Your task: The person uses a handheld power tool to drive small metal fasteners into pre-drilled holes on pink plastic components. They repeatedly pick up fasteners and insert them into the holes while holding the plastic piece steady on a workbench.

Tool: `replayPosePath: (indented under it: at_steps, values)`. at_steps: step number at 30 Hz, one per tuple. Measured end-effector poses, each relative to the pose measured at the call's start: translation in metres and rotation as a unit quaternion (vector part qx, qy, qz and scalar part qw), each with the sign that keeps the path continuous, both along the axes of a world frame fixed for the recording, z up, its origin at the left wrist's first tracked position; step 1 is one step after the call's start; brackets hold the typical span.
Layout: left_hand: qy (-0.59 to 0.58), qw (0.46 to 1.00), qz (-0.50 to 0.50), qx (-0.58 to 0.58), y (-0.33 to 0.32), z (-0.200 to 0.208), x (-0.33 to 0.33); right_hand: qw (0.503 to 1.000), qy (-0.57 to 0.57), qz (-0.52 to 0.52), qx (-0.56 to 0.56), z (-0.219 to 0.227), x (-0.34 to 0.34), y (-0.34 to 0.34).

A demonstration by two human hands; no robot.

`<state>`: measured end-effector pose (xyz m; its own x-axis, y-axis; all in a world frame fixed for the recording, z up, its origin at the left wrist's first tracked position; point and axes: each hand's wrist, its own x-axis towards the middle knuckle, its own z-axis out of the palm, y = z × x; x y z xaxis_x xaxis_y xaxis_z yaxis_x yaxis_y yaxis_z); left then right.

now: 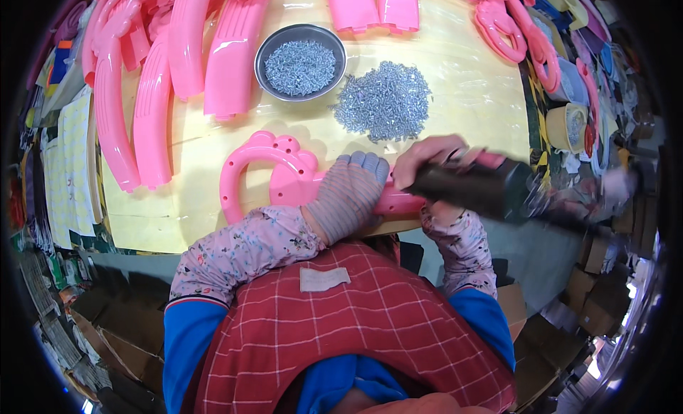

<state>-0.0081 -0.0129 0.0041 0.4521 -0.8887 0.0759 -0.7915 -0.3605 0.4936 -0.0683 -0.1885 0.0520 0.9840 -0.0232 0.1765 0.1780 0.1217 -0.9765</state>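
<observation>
Though partly out of view, pink part [292,188] beneath left hand [350,192].

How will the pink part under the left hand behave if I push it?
The pink part is probably stiff, since its slim arch holds a clean curve. Its glossy surface suggests it may be slippery. It appears to lie flat, so rolling seems unlikely.

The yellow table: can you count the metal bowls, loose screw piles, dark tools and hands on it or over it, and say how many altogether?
Metal bowl: 1
Loose screw pile: 1
Dark tool: 1
Hands (left hand, right hand): 2
Total: 5
</observation>
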Motion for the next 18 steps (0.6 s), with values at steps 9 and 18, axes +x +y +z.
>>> replayPosePath:
  at_steps: [9,18]
  values:
    - [-0.027,0.998,-0.006,0.049,-0.001,0.003,0.0,0.997,-0.055,-0.037,0.033,0.004,-0.049,0.016]
    - [-0.053,0.993,-0.034,0.095,-0.012,-0.002,-0.007,0.982,-0.136,0.125,0.038,-0.023,-0.033,0.0]
